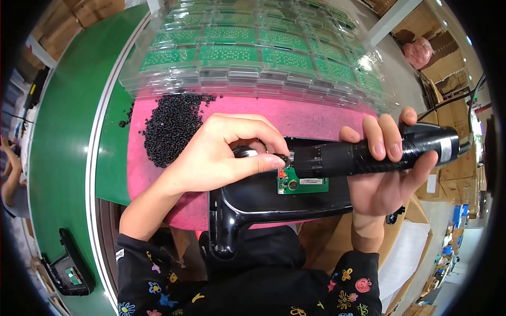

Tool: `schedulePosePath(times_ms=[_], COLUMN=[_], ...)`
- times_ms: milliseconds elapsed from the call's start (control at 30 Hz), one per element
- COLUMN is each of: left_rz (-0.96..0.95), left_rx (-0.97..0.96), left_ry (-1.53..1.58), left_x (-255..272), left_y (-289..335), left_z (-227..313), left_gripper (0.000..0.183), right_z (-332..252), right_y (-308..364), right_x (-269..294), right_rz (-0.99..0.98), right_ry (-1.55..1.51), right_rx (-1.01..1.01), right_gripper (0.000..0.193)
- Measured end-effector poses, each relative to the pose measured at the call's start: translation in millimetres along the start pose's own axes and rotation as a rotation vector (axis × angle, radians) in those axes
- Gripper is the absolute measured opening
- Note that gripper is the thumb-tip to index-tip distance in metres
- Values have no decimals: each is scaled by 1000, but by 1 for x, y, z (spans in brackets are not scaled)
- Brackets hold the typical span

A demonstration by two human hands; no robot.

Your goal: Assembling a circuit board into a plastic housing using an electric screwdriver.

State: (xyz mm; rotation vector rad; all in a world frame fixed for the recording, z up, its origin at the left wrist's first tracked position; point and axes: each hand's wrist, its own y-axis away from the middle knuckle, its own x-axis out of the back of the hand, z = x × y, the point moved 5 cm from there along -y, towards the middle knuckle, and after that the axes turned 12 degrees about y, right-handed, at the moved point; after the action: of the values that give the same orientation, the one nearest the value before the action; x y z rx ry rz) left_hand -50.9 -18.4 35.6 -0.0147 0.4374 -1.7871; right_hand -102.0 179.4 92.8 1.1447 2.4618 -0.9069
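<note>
In my right hand (377, 174), fingers wrap round a black electric screwdriver (337, 159), held level with its tip to the left. My left hand (226, 150) is closed in a pinch at that tip, thumb and forefinger on a small dark piece I cannot make out. Under both hands lies a glossy black plastic housing (258, 203) with a green circuit board (311, 188) in it. The screwdriver hides part of the board. Left of my left hand is a heap of small black screws (171, 126) on a pink mat (311, 118).
Stacked clear plastic trays (226, 76) of green boards stand behind the mat. A green conveyor belt (68, 158) runs along the left, carrying another black housing (71, 268). Cardboard boxes (448, 179) stand at the right. Another person's arm (11, 168) shows at the far left.
</note>
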Motion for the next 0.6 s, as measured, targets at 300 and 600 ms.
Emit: schedulePosePath(times_ms=[300,600], left_rz=[-1,-97], left_rx=[-43,-211], left_ry=[-166,-334], left_x=[3,-9], left_y=[-1,1], left_z=[-2,-5], left_gripper=[9,18], right_z=[-21,-33], right_y=[10,9], right_x=[-14,-19], right_rz=[0,-32], right_ry=[98,108], right_rx=[84,153], right_gripper=[52,52])
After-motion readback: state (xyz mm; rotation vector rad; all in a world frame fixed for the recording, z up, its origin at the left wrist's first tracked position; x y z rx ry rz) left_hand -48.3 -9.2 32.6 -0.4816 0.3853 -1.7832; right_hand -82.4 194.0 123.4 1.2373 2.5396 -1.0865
